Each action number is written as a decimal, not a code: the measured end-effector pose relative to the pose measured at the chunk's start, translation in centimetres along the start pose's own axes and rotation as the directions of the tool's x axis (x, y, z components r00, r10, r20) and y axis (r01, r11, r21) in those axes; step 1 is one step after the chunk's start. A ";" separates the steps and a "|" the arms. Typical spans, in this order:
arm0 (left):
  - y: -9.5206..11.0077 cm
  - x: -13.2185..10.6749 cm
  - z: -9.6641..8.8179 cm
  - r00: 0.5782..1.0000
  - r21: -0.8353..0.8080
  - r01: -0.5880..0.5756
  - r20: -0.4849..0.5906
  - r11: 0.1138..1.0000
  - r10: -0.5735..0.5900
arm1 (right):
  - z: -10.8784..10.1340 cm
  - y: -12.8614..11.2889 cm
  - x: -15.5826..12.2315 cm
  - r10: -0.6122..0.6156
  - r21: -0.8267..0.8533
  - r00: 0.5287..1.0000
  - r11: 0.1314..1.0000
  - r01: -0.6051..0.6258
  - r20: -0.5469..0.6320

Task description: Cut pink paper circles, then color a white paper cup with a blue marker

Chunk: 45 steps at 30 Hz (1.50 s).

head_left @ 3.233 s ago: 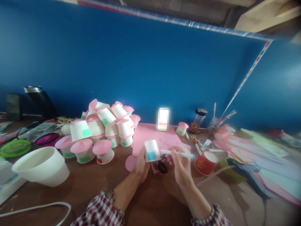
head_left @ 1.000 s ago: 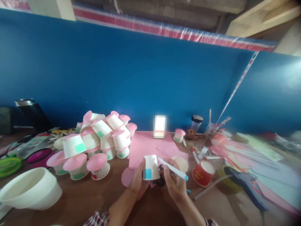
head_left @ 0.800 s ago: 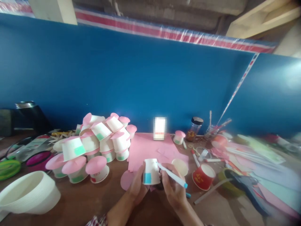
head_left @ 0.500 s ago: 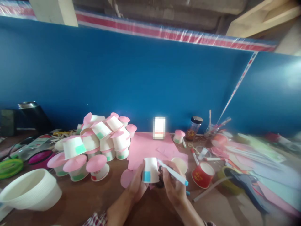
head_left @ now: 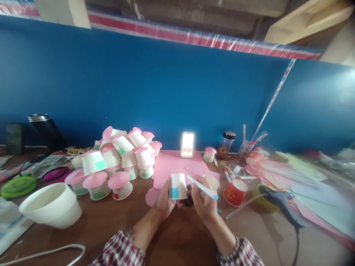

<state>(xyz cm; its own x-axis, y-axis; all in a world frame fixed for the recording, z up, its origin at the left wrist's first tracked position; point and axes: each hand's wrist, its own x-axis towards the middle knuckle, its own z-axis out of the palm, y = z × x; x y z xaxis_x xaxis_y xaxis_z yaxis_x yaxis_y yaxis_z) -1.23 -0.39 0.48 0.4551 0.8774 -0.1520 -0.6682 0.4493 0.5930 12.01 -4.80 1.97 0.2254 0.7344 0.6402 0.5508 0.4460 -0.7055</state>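
Note:
My left hand (head_left: 165,201) is closed around a white paper cup (head_left: 179,183), which is upside down and has a blue patch on its side. In my right hand (head_left: 204,201) is a white marker with a blue end (head_left: 203,187), its tip side close to the cup's right edge. Whether the tip touches the cup I cannot tell. Beneath the hands lies a sheet of pink paper (head_left: 172,162). A pink paper disc (head_left: 151,197) lies left of the cup, and a dark object partly hidden by my right hand sits between the two hands.
Stacked white cups with pink paper tops (head_left: 122,159) stand at the left, behind nested white bowls (head_left: 51,205). A red paper cup (head_left: 235,192), a glue gun (head_left: 283,207) and a lidded jar (head_left: 226,146) are at the right. A blue partition (head_left: 166,85) rises behind.
The view has shifted, so the table's things appear higher and more of my checked sleeves shows. Both hands keep hold of the cup and the marker.

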 end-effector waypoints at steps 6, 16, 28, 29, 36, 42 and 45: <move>-0.2 0.1 -0.2 0.999 0.034 -0.045 -0.022 0.998 0.046 | -0.2 -0.1 0.3 -0.057 -0.053 0.996 0.997 0.054 -0.064; 0.1 0.2 0.0 0.997 0.023 -0.059 -0.052 0.998 0.060 | -0.2 -0.3 0.3 -0.081 -0.048 0.996 0.996 0.078 -0.049; -0.1 0.3 -0.4 0.997 0.041 -0.035 -0.073 0.999 0.038 | 0.0 0.1 0.0 -0.056 -0.022 0.998 0.998 0.056 -0.015; -0.1 0.4 -0.5 0.997 0.048 -0.031 -0.068 0.998 0.034 | 0.0 0.2 -0.1 -0.045 -0.004 0.999 0.999 0.045 -0.007; 0.0 0.2 -0.3 0.999 0.038 -0.018 -0.037 0.999 0.020 | 0.2 0.7 -0.5 0.022 0.065 0.999 0.998 -0.025 0.048; 0.1 0.1 0.0 0.999 0.025 -0.020 -0.031 0.999 0.020 | 0.3 0.7 -0.5 0.035 0.094 0.999 0.995 -0.036 0.020; 0.0 0.1 -0.1 0.999 0.039 -0.043 -0.016 0.998 0.044 | 0.4 0.8 -0.6 0.048 0.104 0.999 0.993 -0.050 0.020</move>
<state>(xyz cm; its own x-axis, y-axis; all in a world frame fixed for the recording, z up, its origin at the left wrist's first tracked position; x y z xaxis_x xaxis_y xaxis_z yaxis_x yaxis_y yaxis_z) -1.22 -0.25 0.36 0.4156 0.8989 -0.1388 -0.6640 0.4041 0.6291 12.02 -4.67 0.88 0.2358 0.7651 0.5991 0.4520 0.4594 -0.7646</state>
